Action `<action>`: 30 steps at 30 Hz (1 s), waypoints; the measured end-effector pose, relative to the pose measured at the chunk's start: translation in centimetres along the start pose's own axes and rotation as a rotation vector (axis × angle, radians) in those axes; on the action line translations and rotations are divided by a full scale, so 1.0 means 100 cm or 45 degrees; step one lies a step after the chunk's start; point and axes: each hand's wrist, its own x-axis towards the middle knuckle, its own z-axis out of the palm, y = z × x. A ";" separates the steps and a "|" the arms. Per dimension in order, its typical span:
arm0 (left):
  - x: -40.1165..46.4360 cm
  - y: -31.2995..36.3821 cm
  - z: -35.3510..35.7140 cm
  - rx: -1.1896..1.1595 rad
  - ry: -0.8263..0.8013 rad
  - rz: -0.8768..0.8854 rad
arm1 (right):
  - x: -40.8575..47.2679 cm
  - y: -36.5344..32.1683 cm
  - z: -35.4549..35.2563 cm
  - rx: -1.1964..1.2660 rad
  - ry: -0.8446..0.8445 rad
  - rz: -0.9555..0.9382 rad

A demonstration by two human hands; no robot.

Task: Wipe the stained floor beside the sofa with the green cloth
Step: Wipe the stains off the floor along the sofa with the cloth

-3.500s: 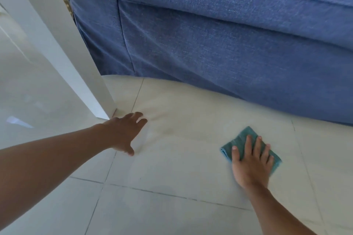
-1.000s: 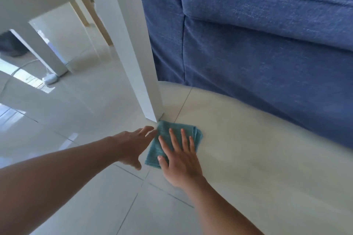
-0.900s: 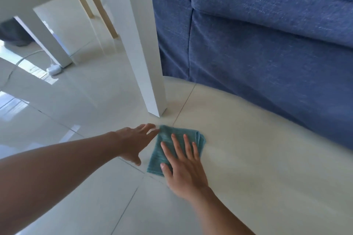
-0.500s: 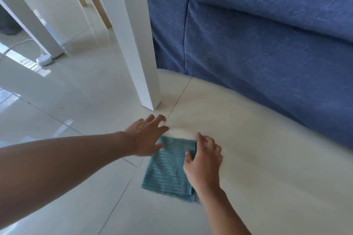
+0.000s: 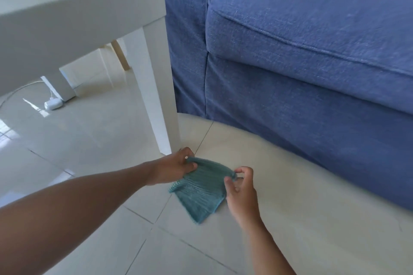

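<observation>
The green cloth (image 5: 201,190) hangs just above the pale tiled floor (image 5: 279,219), folded, its lower corner pointing down. My left hand (image 5: 174,166) pinches its upper left corner close to the foot of the white table leg. My right hand (image 5: 240,185) pinches the upper right corner between thumb and fingertips. Both hands hold the top edge stretched between them. The blue sofa (image 5: 312,73) rises right behind, its skirt meeting the floor. No stain shows clearly on the tiles here.
A white side table (image 5: 78,13) stands at the left, its near leg (image 5: 158,105) touching down beside my left hand. A white plug and cable (image 5: 53,104) lie on the floor under the table. Wooden furniture legs (image 5: 120,56) show further back.
The cloth was lying flat under my right palm; now both hands have pinched its top corners and lifted it off the tiles. My head has risen, showing the table top and sofa cushion.
</observation>
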 end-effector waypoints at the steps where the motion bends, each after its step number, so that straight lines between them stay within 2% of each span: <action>1: 0.000 0.003 0.001 0.044 0.023 0.024 | 0.001 0.000 0.000 0.012 -0.037 0.055; 3: -0.003 0.012 0.002 0.096 0.062 0.089 | 0.000 0.003 0.001 0.039 -0.064 0.132; 6: -0.009 0.022 0.003 0.097 0.079 0.152 | -0.002 0.004 0.002 0.238 -0.086 0.261; 10: -0.015 0.011 0.005 0.205 0.057 0.031 | -0.005 0.006 0.010 0.396 -0.189 0.411; 14: -0.015 -0.008 0.002 0.352 0.117 -0.082 | -0.009 0.011 0.018 0.199 -0.336 0.300; 16: -0.011 -0.015 0.000 0.325 0.116 -0.150 | -0.008 0.013 0.025 0.113 -0.333 0.271; 19: -0.007 -0.025 0.000 0.350 0.076 -0.213 | -0.007 0.015 0.036 0.187 -0.295 0.303; 23: -0.003 -0.037 0.006 0.491 0.025 -0.183 | -0.010 0.017 0.041 0.297 -0.366 0.343; 30: 0.002 -0.044 0.013 0.490 -0.035 -0.165 | -0.021 0.027 0.049 -0.165 -0.230 0.146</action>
